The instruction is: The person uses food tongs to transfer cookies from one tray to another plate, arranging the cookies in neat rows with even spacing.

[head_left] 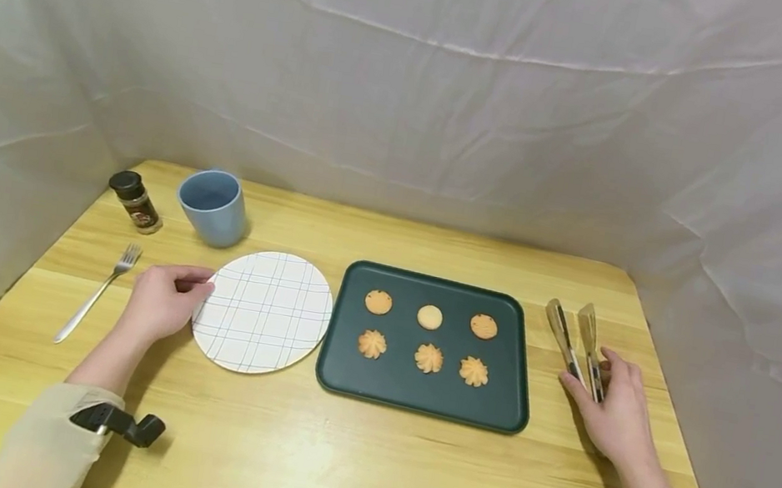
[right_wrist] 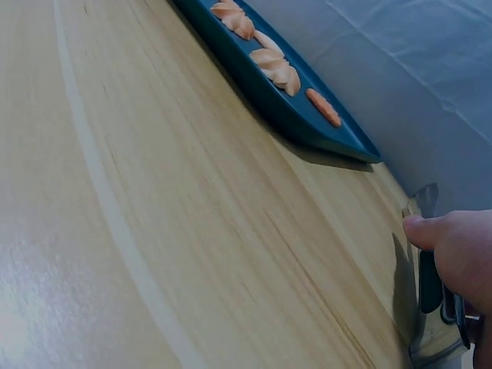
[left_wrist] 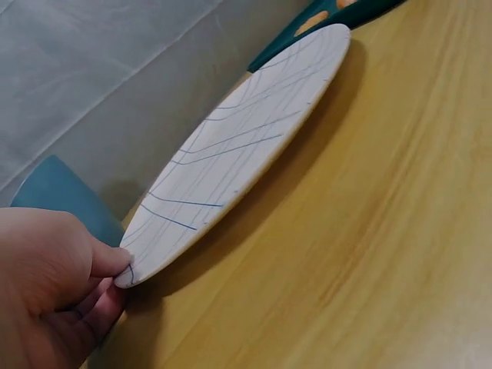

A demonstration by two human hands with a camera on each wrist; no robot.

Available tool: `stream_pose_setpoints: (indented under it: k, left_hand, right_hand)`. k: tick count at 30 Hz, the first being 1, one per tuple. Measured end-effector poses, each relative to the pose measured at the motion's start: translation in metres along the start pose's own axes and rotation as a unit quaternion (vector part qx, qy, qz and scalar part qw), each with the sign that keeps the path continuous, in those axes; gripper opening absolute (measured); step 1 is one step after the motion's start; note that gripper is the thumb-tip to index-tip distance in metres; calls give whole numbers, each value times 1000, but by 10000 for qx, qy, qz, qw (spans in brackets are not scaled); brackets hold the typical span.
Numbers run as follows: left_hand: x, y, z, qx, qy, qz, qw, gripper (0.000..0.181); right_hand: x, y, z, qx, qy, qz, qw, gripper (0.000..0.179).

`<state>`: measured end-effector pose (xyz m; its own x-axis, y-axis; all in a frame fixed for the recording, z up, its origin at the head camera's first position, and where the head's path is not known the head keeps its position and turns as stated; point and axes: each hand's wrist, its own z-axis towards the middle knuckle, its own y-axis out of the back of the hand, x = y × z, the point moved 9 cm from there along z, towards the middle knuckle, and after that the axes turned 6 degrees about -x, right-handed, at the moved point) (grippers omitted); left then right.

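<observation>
My left hand (head_left: 162,303) pinches the left rim of a round white plate (head_left: 262,313) with a blue line grid. In the left wrist view the thumb lies on top of the plate (left_wrist: 231,161) and the other fingers are underneath; a shadow runs below its edge. At the right side of the table, my right hand (head_left: 613,408) grips a pair of metal tongs (head_left: 560,330) between thumb and fingers, the tong ends spread apart and pointing away from me. In the right wrist view the palm partly hides the tongs (right_wrist: 430,292).
Between the hands lies a dark green tray (head_left: 341,372) carrying several cookies (head_left: 429,358) in two rows. A blue mug (head_left: 217,214) and a black-capped spice jar (head_left: 136,203) stand at the back left. A fork (head_left: 97,297) lies left of my left hand. Pale cloth (head_left: 411,112) encloses the table.
</observation>
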<state>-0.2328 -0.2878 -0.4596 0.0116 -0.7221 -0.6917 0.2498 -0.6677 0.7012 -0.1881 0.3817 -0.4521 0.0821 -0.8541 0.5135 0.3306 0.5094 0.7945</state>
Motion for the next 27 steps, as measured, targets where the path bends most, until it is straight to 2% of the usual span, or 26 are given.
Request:
stream_pose_setpoints:
  k: [8, 14, 22, 27]
  left_hand:
    - [10, -5, 4, 310, 320, -206, 9988, 32]
    - [15, -8, 4, 457, 658, -235, 9965, 35]
    - [12, -10, 4, 518, 725, -250, 9957, 36]
    - [12, -10, 3, 507, 722, -282, 9957, 35]
  right_hand:
    - [-3, -3, 2, 161, -275, -137, 9994, 70]
    - [-2, -5, 5, 148, -232, -186, 9994, 58]
    - [-2, -3, 5, 206, -331, -290, 9988, 61]
    - [5, 2, 9, 240, -219, -365, 9988, 56]
